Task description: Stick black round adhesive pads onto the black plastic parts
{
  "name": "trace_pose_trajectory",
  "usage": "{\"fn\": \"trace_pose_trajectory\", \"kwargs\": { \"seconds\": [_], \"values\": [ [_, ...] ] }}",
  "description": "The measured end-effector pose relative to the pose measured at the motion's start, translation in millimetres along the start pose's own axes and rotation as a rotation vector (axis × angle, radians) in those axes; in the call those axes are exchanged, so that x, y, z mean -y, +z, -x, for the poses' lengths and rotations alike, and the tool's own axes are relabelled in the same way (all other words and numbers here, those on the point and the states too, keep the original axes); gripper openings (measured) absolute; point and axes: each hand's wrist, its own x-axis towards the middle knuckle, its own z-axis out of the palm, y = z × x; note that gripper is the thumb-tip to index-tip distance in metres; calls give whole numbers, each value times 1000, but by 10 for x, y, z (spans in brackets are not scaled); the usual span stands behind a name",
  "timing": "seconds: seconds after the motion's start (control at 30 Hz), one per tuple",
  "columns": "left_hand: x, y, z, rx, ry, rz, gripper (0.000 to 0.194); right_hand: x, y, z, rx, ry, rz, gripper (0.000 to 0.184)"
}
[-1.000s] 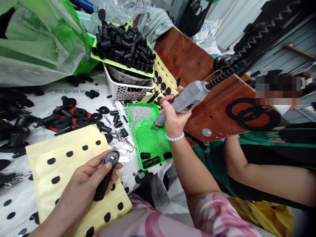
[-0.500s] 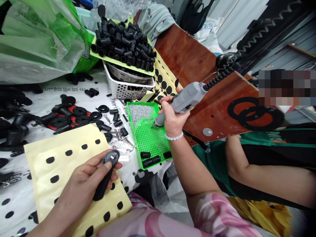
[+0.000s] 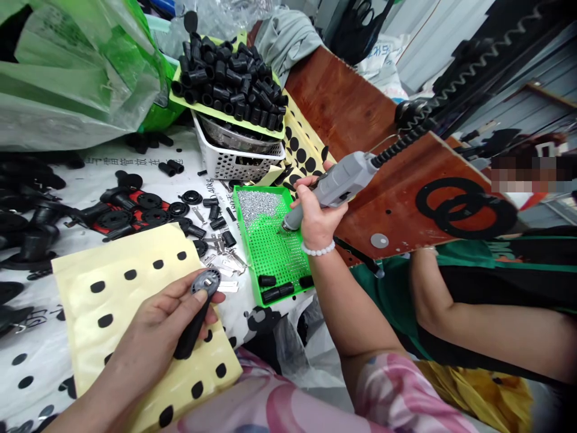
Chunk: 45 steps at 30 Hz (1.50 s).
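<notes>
My left hand grips a black plastic part with a round, slotted disc head turned upward and a tube-like stem pointing down. A small metal piece shows in the disc. Below this hand lies a yellow sheet with several black dots. My right hand is wrapped round a grey electric screwdriver, fed by a coiled cable. Its tip points down into the green perforated tray, where small silvery screws are heaped at the far end. Whether the tip touches the tray I cannot tell.
Black tubes are piled on a yellow tray above a white basket. Metal strips and black discs lie left of the green tray. A brown board stands at right, with a co-worker's arm beyond it.
The view has shifted slightly. My left hand with the black plastic part sits a little farther right and higher. My right hand and the screwdriver stay almost still over the green tray.
</notes>
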Motion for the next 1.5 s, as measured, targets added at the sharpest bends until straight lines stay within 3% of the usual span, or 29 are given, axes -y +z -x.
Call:
{"fn": "trace_pose_trajectory", "kwargs": {
  "seconds": [0.23,0.37,0.6,0.73,0.97,1.2,1.33,1.5],
  "values": [
    [45,-48,-7,93,78,-25,59,278,-11,-57,-5,-49,-124,46],
    [14,18,-5,66,104,-5,63,632,70,101,85,-90,-125,37],
    [-71,96,13,81,175,35,66,1166,230,511,307,47,-227,31],
    [-84,97,24,88,200,8,57,1179,262,640,397,106,-238,38],
    [-107,129,44,95,211,34,56,1089,350,693,404,167,-433,53],
    [-79,118,31,74,212,11,56,1015,379,733,438,106,-367,45],
    [-97,120,26,79,193,10,53,1018,371,763,442,149,-223,50],
    [-102,128,24,81,190,32,49,1018,353,767,460,126,-213,50]
  ]
}}
